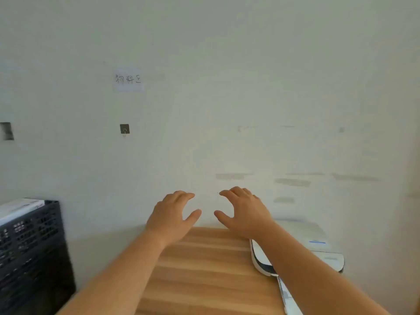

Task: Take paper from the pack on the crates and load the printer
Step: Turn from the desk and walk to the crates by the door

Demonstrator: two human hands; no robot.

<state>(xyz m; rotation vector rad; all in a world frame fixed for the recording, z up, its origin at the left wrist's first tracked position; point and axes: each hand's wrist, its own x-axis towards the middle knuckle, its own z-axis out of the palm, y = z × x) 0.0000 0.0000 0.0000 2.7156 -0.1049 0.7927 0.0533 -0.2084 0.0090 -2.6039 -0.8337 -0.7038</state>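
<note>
My left hand (172, 214) and my right hand (243, 212) are raised side by side over the far end of a wooden table (204, 269), palms down, fingers spread and curved, holding nothing. A white printer (318, 246) sits at the table's right, partly hidden behind my right forearm. At the far left, a white pack of paper (20, 208) lies on top of stacked black crates (31, 251). Both hands are well to the right of the pack and to the left of the printer.
A pale wall fills most of the view, close behind the table. On it hang a handwritten paper label (128, 79), a small dark hook plate (124, 129) and strips of tape (293, 181). A gap separates the crates from the table.
</note>
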